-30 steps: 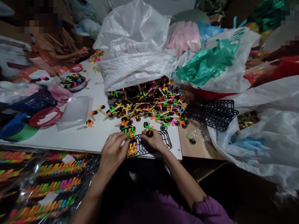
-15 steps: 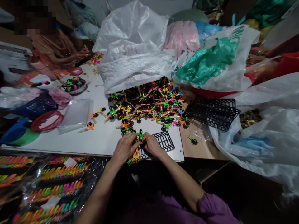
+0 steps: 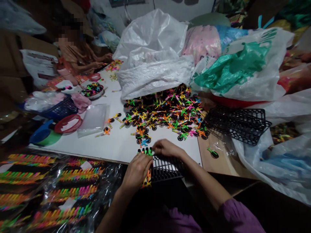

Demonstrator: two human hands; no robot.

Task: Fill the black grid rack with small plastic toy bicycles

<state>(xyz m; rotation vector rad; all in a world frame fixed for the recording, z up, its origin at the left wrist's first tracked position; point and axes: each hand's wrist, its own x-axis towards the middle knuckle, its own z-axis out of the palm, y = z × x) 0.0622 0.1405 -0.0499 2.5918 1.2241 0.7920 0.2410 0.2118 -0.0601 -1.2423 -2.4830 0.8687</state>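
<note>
A black plastic grid tray [image 3: 167, 165] lies at the table's front edge. Small colourful toy bicycles with black wheels stand in a row [image 3: 145, 150] at its left end. Across this row lies my left hand [image 3: 139, 169], fingers bent and closed over the toy bicycles. My right hand [image 3: 168, 149] is above the tray's far edge, its fingers curled together beside the right end of the row; what they hold, if anything, is hidden. Beyond the hands, a large heap of toy bicycles [image 3: 165, 111] spills from a white sack [image 3: 155, 72].
More black grid trays [image 3: 239, 123] are stacked at the right. Left on the table are a red basket [image 3: 68, 124], clear plastic sheets [image 3: 94, 120] and a bowl of toy parts [image 3: 92, 90]. Filled packs [image 3: 65, 194] lie lower left. Another person [image 3: 80, 61] sits at the far left.
The camera view has turned left, so things appear shifted right. My right hand has moved away from my left hand, to the tray's far side. The row's tops now show beyond my left fingers.
</note>
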